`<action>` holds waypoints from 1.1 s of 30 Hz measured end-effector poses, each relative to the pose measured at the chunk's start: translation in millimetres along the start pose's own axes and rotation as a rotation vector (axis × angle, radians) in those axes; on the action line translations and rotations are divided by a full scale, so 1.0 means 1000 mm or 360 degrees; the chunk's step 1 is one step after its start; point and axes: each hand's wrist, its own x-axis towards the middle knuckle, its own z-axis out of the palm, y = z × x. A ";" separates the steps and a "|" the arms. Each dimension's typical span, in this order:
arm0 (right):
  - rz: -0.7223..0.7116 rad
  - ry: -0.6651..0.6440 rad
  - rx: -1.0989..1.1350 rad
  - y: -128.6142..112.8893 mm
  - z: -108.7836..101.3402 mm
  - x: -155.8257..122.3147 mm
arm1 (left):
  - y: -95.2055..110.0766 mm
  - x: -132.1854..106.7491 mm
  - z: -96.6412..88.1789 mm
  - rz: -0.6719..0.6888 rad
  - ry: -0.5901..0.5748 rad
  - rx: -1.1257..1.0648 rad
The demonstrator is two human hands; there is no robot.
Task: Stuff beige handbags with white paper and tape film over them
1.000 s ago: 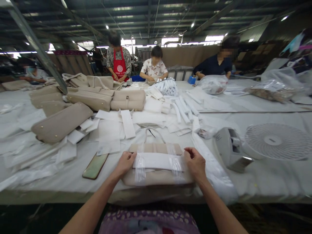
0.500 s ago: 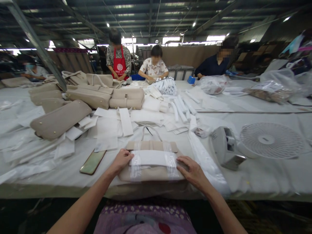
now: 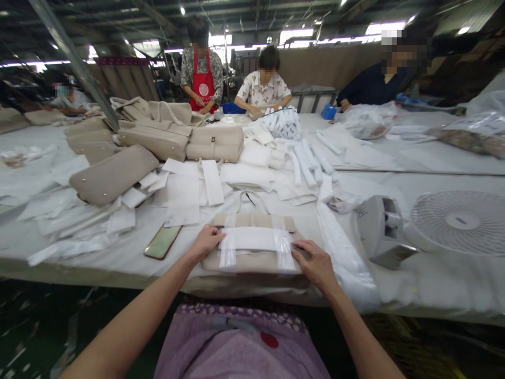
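A beige handbag (image 3: pixel 256 261) lies on the table right in front of me, its strap pointing away. Across its front sits a white padding sheet (image 3: pixel 254 240), and clear plastic strips (image 3: pixel 228 256) run over both of its ends. My left hand (image 3: pixel 209 240) is closed at the left edge of the sheet and bag, fingertips pinched together. At the opposite edge, my right hand (image 3: pixel 315 261) grips the bag's right side, fingers bent and thumb below. Just left of the bag is a phone (image 3: pixel 162 242).
Beige bags (image 3: pixel 114 173) and loose white sheets (image 3: pixel 181 197) cover the left and middle. A plastic roll (image 3: pixel 345 252), a tape dispenser (image 3: pixel 381 226) and a white fan (image 3: pixel 457 218) stand to the right. Several people work across the table (image 3: pixel 426 284).
My view has tilted down and shifted left, so everything sits higher and further right in the picture. Both hands remain at the bag's two sides.
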 end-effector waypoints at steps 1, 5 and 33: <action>0.0003 0.0017 -0.0013 0.000 0.001 0.000 | 0.001 0.000 0.000 0.0002 -0.0003 -0.0013; -0.0022 0.0138 -0.0046 -0.008 -0.002 -0.005 | -0.001 -0.005 -0.007 -0.0014 0.0024 -0.0106; 0.1501 0.0093 0.1999 -0.063 0.048 -0.094 | -0.053 -0.093 -0.026 0.0464 -0.0412 -0.0052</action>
